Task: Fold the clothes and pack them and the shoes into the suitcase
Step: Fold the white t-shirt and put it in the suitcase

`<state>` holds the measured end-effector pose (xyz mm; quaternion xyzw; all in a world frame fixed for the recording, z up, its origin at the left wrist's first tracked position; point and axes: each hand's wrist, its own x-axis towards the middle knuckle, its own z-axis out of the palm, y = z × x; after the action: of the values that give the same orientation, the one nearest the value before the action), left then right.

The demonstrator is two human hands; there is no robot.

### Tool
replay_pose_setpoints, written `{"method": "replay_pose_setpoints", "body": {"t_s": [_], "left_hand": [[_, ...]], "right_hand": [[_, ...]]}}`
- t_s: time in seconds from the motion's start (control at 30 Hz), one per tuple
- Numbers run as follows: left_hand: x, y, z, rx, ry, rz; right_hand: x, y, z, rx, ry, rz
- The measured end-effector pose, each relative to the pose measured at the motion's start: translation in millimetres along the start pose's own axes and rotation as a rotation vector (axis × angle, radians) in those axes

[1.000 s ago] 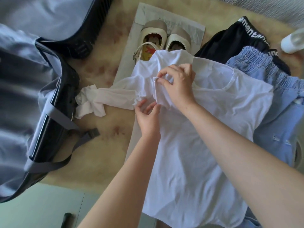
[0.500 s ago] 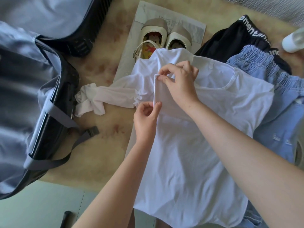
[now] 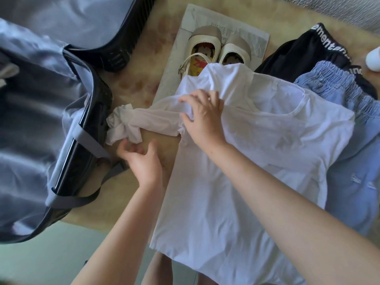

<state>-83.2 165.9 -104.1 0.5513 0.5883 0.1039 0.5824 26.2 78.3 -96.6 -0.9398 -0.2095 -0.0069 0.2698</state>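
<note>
A white shirt (image 3: 236, 182) lies spread on the beige rug, its left sleeve (image 3: 144, 122) stretched toward the open suitcase (image 3: 37, 128). My right hand (image 3: 203, 118) presses flat on the shirt's left shoulder, fingers apart. Below the crumpled sleeve end hovers my left hand (image 3: 141, 159), fingers spread, with nothing in it. A pair of cream shoes (image 3: 213, 52) stands on a pale cloth bag beyond the collar, their heels hidden by the shirt.
Blue denim shorts (image 3: 353, 128) and a black garment with a lettered waistband (image 3: 304, 50) lie at the right. A white bottle (image 3: 373, 60) stands at the right edge. The suitcase's grey straps (image 3: 90, 140) hang over its black rim.
Both hands let go of the folded shirt edge. My right hand now presses flat on the shoulder, and my left hand moved left toward the sleeve end.
</note>
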Motion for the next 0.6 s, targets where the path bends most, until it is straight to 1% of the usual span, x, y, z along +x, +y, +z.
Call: {"method": "replay_pose_setpoints", "body": {"t_s": [0.1, 0.17, 0.27, 0.33, 0.4, 0.43, 0.6], "left_hand": [[11, 21, 0, -0.126, 0.083, -0.009], [18, 30, 4, -0.181, 0.106, -0.037], [31, 33, 10, -0.241, 0.088, -0.061], [39, 34, 12, -0.227, 0.111, -0.054], [35, 37, 10, -0.174, 0.106, 0.037], [28, 39, 8, -0.133, 0.086, 0.122], [-12, 38, 7, 0.048, -0.143, 0.566]], "right_hand": [[-6, -21, 15, 0.091, -0.145, -0.039], [-9, -33, 22, 0.138, -0.185, -0.017], [-14, -44, 21, 0.239, -0.126, 0.06], [-19, -43, 15, 0.275, -0.066, 0.081], [-25, -37, 6, 0.267, -0.051, 0.113], [-27, -34, -1, 0.275, -0.045, 0.14], [-21, -23, -41, 0.528, -0.01, 0.284]]}}
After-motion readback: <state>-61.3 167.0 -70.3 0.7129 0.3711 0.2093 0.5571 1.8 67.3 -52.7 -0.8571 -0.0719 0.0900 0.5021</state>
